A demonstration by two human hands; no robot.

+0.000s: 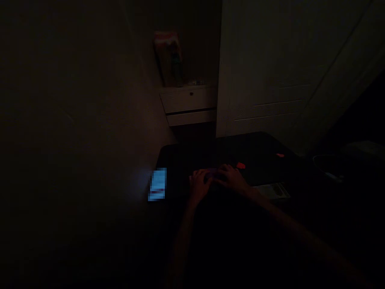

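The room is very dark. My left hand (199, 184) and my right hand (233, 178) are close together over a dark table (186, 154). A dim purplish thing (213, 173) lies between them, with the fingers of both hands curled on it from either side. Its kind cannot be made out. Just beyond my right hand is a small red-orange piece (241, 165). A flat printed sheet or packet (275, 190) lies beside my right forearm.
A lit screen, blurred into blocks (157, 184), is at the table's left edge by the wall (90, 120). Another small red piece (280, 155) lies at the far right. Behind stand a drawer unit (189, 102) with a box-like package (168, 60) on top, and a pale panel (264, 72).
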